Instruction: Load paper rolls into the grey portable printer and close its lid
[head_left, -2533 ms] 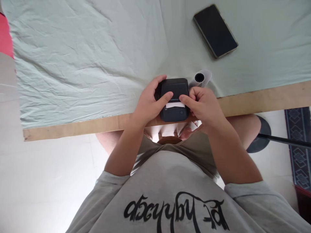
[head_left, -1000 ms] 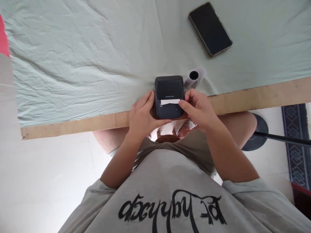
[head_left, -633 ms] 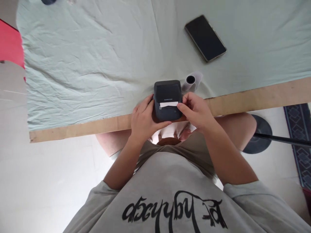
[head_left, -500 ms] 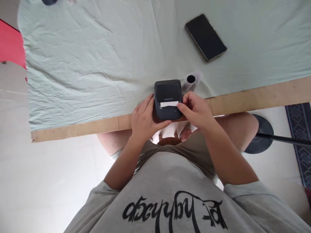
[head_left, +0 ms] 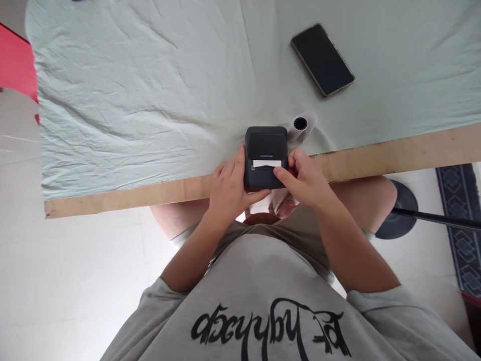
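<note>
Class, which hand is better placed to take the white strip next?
Likely the right hand: its thumb lies by the right end of the white strip; the left hand holds the black device.

Pale green cloth (head_left: 131, 100) covers the wood-edged desk (head_left: 394, 150); light floor (head_left: 75, 271) shines; patterned rug (head_left: 456, 193) at right.
</note>
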Tool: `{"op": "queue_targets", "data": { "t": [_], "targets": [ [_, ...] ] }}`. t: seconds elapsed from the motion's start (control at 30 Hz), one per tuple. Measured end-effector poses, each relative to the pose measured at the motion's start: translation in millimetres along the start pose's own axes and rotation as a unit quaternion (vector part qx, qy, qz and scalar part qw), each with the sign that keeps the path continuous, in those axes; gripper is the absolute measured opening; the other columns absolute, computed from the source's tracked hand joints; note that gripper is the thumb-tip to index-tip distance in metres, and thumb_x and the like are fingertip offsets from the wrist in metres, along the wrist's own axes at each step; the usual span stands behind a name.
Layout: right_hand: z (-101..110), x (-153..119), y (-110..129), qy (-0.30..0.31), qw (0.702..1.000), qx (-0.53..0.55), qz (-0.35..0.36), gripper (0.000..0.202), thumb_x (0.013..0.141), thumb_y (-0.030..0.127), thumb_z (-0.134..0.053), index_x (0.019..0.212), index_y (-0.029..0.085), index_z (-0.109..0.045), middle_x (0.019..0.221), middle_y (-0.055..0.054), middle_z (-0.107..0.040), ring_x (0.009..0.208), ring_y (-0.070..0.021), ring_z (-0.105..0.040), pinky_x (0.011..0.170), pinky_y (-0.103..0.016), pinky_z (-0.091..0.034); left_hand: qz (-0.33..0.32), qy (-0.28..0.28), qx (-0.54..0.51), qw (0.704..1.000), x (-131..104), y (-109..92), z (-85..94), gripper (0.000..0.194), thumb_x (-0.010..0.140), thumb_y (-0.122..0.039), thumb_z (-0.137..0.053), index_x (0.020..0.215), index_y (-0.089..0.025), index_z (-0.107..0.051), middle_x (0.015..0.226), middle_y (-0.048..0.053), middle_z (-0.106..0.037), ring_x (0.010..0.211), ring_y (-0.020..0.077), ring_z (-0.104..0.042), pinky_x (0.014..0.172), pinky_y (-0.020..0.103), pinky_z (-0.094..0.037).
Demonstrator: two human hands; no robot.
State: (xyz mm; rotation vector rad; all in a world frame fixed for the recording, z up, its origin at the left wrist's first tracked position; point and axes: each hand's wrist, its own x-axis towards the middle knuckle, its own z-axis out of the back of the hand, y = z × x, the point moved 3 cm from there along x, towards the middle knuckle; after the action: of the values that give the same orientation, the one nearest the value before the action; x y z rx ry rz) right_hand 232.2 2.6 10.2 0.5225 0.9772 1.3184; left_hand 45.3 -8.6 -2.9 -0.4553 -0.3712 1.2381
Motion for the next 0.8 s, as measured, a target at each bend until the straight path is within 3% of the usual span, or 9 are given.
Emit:
{"op": "queue_targets", "data": {
  "t": [0.13, 0.37, 0.53, 0.8],
  "targets": [
    [-2, -3, 1, -0.013, 1.0, 0.02, -0.001, 0.038, 0.08, 0.048, -0.061, 0.076, 0.025, -0.031, 0.059, 0.008, -0.041, 0.054, -0.0109, -0.037, 0.056, -0.031, -0.032, -0.029, -0.021, -0.001, 0.999, 0, 1, -1.3, 0.115, 0.068, -0.055, -0.089, 0.154, -0.01, -0.027, 0.142, 0.021, -0.059, 0.125, 0.0353, -0.062, 0.104, 0.047, -0.046],
    [-4, 13, 7, -0.111, 0.987, 0.096, 0.072, 0.036, 0.085, 0.041, -0.057, 0.071, 0.024, -0.029, 0.061, 0.005, -0.035, 0.059, -0.0105, -0.031, 0.059, -0.03, -0.026, -0.036, -0.107, 0.0, 0.994, 7, -1, -4.2, 0.117, 0.064, -0.064, -0.088, 0.15, -0.009, -0.031, 0.14, 0.023, -0.06, 0.126, 0.0347, -0.062, 0.105, 0.044, -0.047],
    [-5, 18, 4, -0.115, 0.992, 0.048, 0.038, 0.037, 0.085, 0.042, -0.059, 0.07, 0.023, -0.032, 0.062, 0.005, -0.037, 0.061, -0.0108, -0.032, 0.061, -0.03, -0.028, -0.011, -0.073, 0.0, 0.997, 10, 1, -7.1, 0.118, 0.062, -0.063, -0.09, 0.151, -0.013, -0.031, 0.139, 0.021, -0.061, 0.126, 0.0357, -0.062, 0.108, 0.046, -0.045],
    [0, 12, 2, -0.083, 0.996, 0.0, 0.034, 0.033, 0.086, 0.04, -0.059, 0.071, 0.023, -0.035, 0.06, 0.005, -0.037, 0.058, -0.0109, -0.031, 0.058, -0.03, -0.027, 0.004, 0.007, -0.005, 1.0, 10, 7, 2.1, 0.111, 0.071, -0.063, -0.084, 0.155, -0.017, -0.029, 0.154, 0.017, -0.049, 0.136, 0.0358, -0.053, 0.11, 0.048, -0.043]
  ]
}}
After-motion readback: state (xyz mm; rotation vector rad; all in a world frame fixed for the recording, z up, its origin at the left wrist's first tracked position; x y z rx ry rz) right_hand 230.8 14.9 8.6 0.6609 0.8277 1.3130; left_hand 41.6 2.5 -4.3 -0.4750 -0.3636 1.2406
